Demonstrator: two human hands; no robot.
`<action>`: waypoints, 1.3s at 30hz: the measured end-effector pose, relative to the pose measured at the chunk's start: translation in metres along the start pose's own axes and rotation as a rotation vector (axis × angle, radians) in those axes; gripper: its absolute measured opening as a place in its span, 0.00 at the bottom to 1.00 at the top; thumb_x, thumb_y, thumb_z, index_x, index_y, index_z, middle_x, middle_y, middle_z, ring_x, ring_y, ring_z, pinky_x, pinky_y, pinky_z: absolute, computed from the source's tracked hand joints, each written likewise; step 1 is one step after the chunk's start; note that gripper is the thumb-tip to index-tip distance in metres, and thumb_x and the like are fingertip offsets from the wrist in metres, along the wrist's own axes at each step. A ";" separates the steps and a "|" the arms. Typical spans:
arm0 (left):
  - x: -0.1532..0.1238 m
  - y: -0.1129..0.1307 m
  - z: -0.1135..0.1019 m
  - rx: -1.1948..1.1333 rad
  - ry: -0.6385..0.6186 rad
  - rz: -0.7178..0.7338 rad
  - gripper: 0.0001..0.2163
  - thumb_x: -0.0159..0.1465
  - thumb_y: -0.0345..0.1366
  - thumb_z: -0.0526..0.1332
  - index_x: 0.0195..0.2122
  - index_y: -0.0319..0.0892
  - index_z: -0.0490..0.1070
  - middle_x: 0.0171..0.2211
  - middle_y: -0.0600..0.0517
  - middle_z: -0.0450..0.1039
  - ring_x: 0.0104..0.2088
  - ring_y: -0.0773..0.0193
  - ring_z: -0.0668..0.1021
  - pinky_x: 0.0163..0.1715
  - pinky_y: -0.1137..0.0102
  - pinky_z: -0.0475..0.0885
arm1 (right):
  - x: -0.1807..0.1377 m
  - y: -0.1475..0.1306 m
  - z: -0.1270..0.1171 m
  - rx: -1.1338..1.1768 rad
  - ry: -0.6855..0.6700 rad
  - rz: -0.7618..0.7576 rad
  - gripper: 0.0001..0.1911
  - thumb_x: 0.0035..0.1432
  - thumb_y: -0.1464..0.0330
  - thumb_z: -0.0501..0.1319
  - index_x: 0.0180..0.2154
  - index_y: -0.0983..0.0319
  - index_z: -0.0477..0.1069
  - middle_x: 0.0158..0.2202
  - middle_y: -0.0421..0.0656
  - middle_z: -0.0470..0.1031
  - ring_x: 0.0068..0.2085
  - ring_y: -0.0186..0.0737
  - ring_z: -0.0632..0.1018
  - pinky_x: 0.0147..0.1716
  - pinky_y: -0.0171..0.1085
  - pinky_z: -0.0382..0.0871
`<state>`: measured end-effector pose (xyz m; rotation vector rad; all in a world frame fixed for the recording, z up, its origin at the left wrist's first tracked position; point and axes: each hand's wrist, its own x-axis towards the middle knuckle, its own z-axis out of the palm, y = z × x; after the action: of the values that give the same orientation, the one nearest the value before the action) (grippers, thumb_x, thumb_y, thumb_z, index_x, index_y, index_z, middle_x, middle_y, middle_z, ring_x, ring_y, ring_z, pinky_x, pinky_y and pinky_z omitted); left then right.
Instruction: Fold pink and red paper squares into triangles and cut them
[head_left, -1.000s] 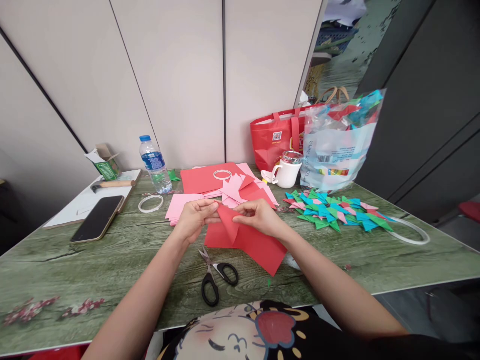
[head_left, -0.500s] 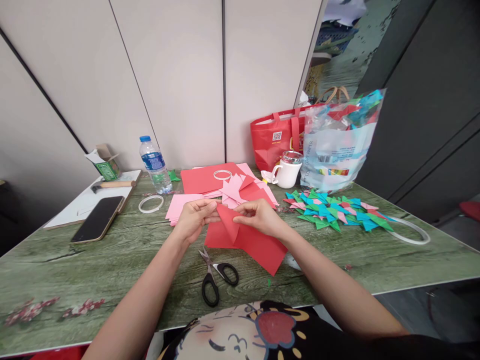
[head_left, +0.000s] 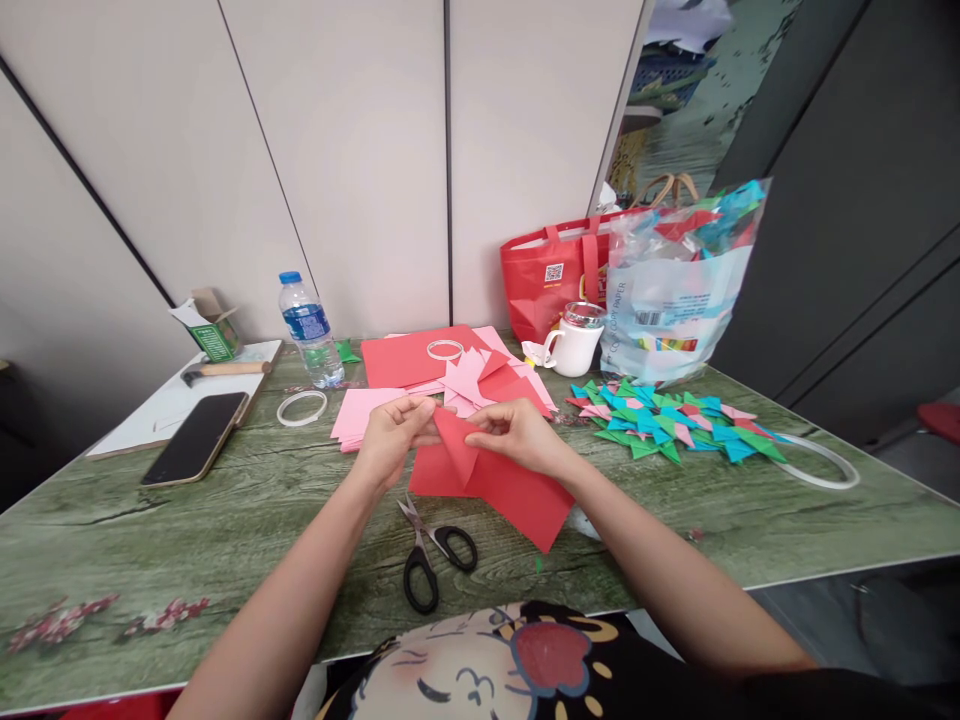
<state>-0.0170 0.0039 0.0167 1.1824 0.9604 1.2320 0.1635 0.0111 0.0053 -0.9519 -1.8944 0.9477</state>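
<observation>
A red paper sheet [head_left: 510, 487] lies partly on the green wood-grain table [head_left: 225, 510], its far corner folded over toward me. My left hand [head_left: 394, 435] pinches the folded corner from the left. My right hand [head_left: 521, 435] pinches the same fold from the right. Both hands are closed on the paper. Black-handled scissors [head_left: 431, 555] lie just in front of the sheet, near my left wrist.
Stacks of pink and red paper [head_left: 427, 375] lie behind my hands, with tape rings [head_left: 301, 407] nearby. A pile of folded coloured triangles [head_left: 667, 420] sits right. Also present: a phone [head_left: 196, 436], water bottle [head_left: 309, 330], white mug [head_left: 576, 340], red bag [head_left: 555, 275], plastic bag [head_left: 675, 290].
</observation>
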 end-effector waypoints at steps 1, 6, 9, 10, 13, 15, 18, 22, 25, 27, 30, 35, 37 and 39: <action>0.000 -0.001 0.001 0.018 -0.035 -0.018 0.15 0.46 0.43 0.67 0.31 0.37 0.73 0.27 0.49 0.76 0.26 0.62 0.77 0.30 0.66 0.74 | 0.000 0.000 0.000 0.006 0.004 0.002 0.10 0.46 0.67 0.63 0.31 0.66 0.74 0.25 0.40 0.73 0.24 0.31 0.69 0.24 0.31 0.63; -0.002 -0.009 0.004 0.096 -0.037 -0.039 0.13 0.45 0.40 0.68 0.24 0.35 0.73 0.22 0.50 0.75 0.24 0.64 0.76 0.27 0.69 0.73 | 0.000 0.001 0.001 0.017 0.016 0.043 0.12 0.44 0.66 0.64 0.31 0.67 0.73 0.25 0.41 0.72 0.25 0.31 0.69 0.26 0.32 0.64; -0.001 -0.011 0.005 0.069 -0.021 -0.050 0.13 0.44 0.40 0.69 0.24 0.35 0.73 0.21 0.50 0.74 0.22 0.64 0.76 0.26 0.68 0.73 | 0.000 0.000 0.001 0.042 0.004 0.054 0.12 0.44 0.66 0.65 0.31 0.66 0.72 0.25 0.40 0.71 0.25 0.31 0.69 0.26 0.32 0.64; -0.001 -0.012 0.005 0.063 -0.019 -0.050 0.13 0.44 0.40 0.69 0.24 0.35 0.73 0.21 0.51 0.74 0.22 0.64 0.76 0.25 0.68 0.73 | 0.000 0.000 0.001 0.056 0.002 0.056 0.12 0.43 0.66 0.65 0.31 0.66 0.72 0.25 0.40 0.71 0.25 0.31 0.69 0.26 0.32 0.64; 0.000 -0.012 0.004 0.059 -0.015 -0.044 0.13 0.44 0.40 0.69 0.24 0.34 0.73 0.20 0.51 0.74 0.22 0.64 0.76 0.24 0.69 0.73 | 0.001 0.001 0.001 0.107 -0.006 0.058 0.12 0.42 0.66 0.65 0.31 0.65 0.71 0.25 0.39 0.72 0.27 0.32 0.71 0.27 0.32 0.66; 0.000 -0.011 0.003 0.063 -0.018 -0.037 0.13 0.44 0.40 0.69 0.24 0.34 0.73 0.20 0.50 0.74 0.22 0.65 0.75 0.24 0.70 0.73 | 0.002 0.002 0.000 0.137 -0.013 0.064 0.11 0.42 0.66 0.66 0.30 0.65 0.71 0.25 0.40 0.72 0.27 0.32 0.71 0.28 0.33 0.66; 0.000 -0.011 0.001 0.074 -0.026 -0.026 0.13 0.45 0.40 0.68 0.25 0.34 0.73 0.21 0.50 0.75 0.22 0.65 0.75 0.24 0.70 0.72 | 0.003 0.003 0.000 0.161 -0.008 0.079 0.11 0.41 0.67 0.66 0.29 0.65 0.70 0.25 0.39 0.72 0.26 0.32 0.71 0.28 0.33 0.66; 0.001 -0.010 0.000 0.093 -0.030 -0.019 0.13 0.45 0.41 0.68 0.25 0.35 0.73 0.21 0.50 0.75 0.23 0.64 0.76 0.25 0.69 0.72 | 0.003 0.004 0.001 0.165 0.014 0.092 0.12 0.39 0.66 0.67 0.28 0.65 0.70 0.24 0.39 0.71 0.25 0.31 0.71 0.27 0.33 0.65; 0.001 -0.010 -0.001 0.104 -0.039 -0.020 0.14 0.45 0.42 0.68 0.26 0.34 0.74 0.22 0.49 0.75 0.23 0.64 0.76 0.25 0.69 0.72 | 0.003 0.005 0.001 0.173 0.021 0.096 0.13 0.38 0.66 0.68 0.28 0.65 0.70 0.24 0.39 0.71 0.25 0.31 0.70 0.26 0.33 0.65; 0.001 -0.010 -0.001 0.106 -0.043 -0.020 0.14 0.45 0.42 0.68 0.26 0.34 0.74 0.22 0.50 0.75 0.23 0.64 0.76 0.25 0.69 0.72 | 0.002 0.004 0.001 0.175 0.021 0.102 0.13 0.38 0.66 0.68 0.27 0.65 0.70 0.24 0.39 0.71 0.25 0.31 0.70 0.26 0.33 0.64; 0.000 -0.010 -0.001 0.106 -0.035 -0.018 0.14 0.45 0.41 0.68 0.25 0.34 0.73 0.21 0.50 0.74 0.22 0.65 0.75 0.24 0.70 0.72 | 0.002 0.003 0.002 0.174 0.022 0.115 0.12 0.38 0.67 0.68 0.27 0.65 0.70 0.23 0.39 0.71 0.24 0.31 0.70 0.26 0.32 0.64; 0.001 -0.010 0.002 0.138 -0.010 -0.008 0.15 0.44 0.42 0.68 0.23 0.34 0.72 0.20 0.51 0.73 0.21 0.67 0.74 0.23 0.71 0.71 | 0.003 0.002 0.000 0.182 0.004 0.147 0.11 0.39 0.67 0.67 0.25 0.65 0.70 0.22 0.38 0.70 0.23 0.29 0.69 0.25 0.31 0.62; 0.001 -0.011 0.002 0.158 -0.006 -0.005 0.15 0.44 0.43 0.68 0.23 0.34 0.72 0.19 0.51 0.73 0.21 0.67 0.74 0.23 0.71 0.71 | 0.003 0.002 -0.001 0.184 -0.006 0.177 0.11 0.38 0.67 0.67 0.24 0.65 0.69 0.21 0.38 0.70 0.23 0.29 0.69 0.24 0.31 0.61; 0.000 -0.011 0.003 0.159 -0.036 -0.019 0.16 0.46 0.44 0.67 0.26 0.34 0.72 0.21 0.51 0.74 0.23 0.65 0.75 0.26 0.70 0.72 | 0.004 0.003 -0.002 0.192 0.008 0.201 0.12 0.37 0.66 0.68 0.24 0.65 0.70 0.21 0.38 0.70 0.22 0.29 0.68 0.23 0.31 0.60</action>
<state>-0.0122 0.0036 0.0067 1.3116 1.0558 1.1323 0.1649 0.0164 0.0045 -1.0413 -1.6878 1.2186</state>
